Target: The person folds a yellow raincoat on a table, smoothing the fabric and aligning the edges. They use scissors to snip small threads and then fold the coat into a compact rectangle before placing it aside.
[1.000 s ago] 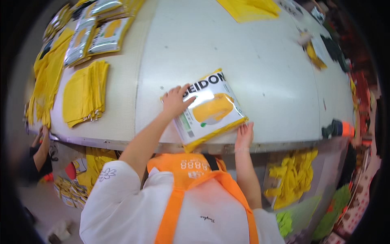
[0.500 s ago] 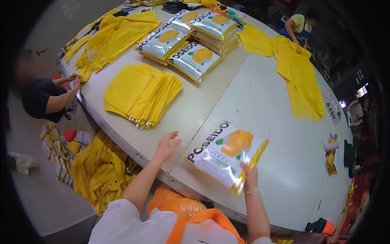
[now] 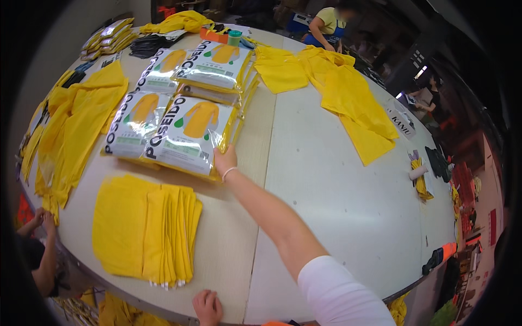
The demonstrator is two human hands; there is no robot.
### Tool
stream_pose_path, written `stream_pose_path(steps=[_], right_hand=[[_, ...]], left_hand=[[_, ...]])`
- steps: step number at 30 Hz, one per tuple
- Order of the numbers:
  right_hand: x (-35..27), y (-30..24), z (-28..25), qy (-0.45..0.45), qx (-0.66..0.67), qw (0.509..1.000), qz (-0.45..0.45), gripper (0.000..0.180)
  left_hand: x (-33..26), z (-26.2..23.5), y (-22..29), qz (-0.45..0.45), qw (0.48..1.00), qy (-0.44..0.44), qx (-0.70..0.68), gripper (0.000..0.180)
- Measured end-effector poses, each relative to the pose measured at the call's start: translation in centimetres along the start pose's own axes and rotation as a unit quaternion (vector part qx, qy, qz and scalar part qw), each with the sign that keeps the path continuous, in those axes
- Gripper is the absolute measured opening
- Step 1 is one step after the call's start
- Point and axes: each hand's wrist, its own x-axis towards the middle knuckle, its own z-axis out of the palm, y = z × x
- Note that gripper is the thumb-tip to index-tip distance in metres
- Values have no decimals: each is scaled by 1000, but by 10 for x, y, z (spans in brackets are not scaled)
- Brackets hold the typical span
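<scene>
My right hand [image 3: 225,161] reaches far across the round white table [image 3: 337,201] and grips the near right corner of a clear plastic package [image 3: 185,136] holding a folded yellow garment. That package lies on top of a low pile of like packages. Beside it lie another package [image 3: 133,122] on the left and a taller pile of packages [image 3: 215,68] behind. My left hand [image 3: 207,307] rests flat on the table's near edge, holding nothing. A fanned stack of folded yellow cloths [image 3: 144,228] lies just left of my right forearm.
Yellow garments are spread at the far right [image 3: 348,95] and along the left rim [image 3: 70,130]. A co-worker's hands [image 3: 39,218] work at the left edge; another person [image 3: 326,24] stands at the far side. A black-and-orange tool [image 3: 439,256] lies at the right rim.
My right hand has carried the package from the near edge to the pile farther along the table and set it on top. My left hand let go and dropped to the table edge.
</scene>
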Motion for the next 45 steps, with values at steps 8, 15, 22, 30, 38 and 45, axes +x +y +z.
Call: stream_pose_path(steps=[8, 15, 22, 30, 38, 45], right_hand=[[-67, 16, -85, -45, 93, 995, 16, 62], [-258, 190, -337, 20, 55, 990, 129, 43], [-528, 301, -567, 255, 85, 941, 206, 26], [-771, 376, -662, 376, 146, 875, 269, 21], [-881, 434, -717, 422, 262, 781, 379, 22], [-850, 490, -833, 385, 244, 808, 374, 23]], left_hand=[[7, -5, 8, 13, 1000, -9, 3, 20], [0, 5, 8, 28, 994, -3, 101, 27], [5, 93, 151, 171, 974, -115, 94, 51], [-174, 296, 417, 367, 891, -267, -18, 62], [-283, 350, 530, 440, 835, -305, 126, 75], [-277, 363, 555, 441, 845, -289, 86, 59]])
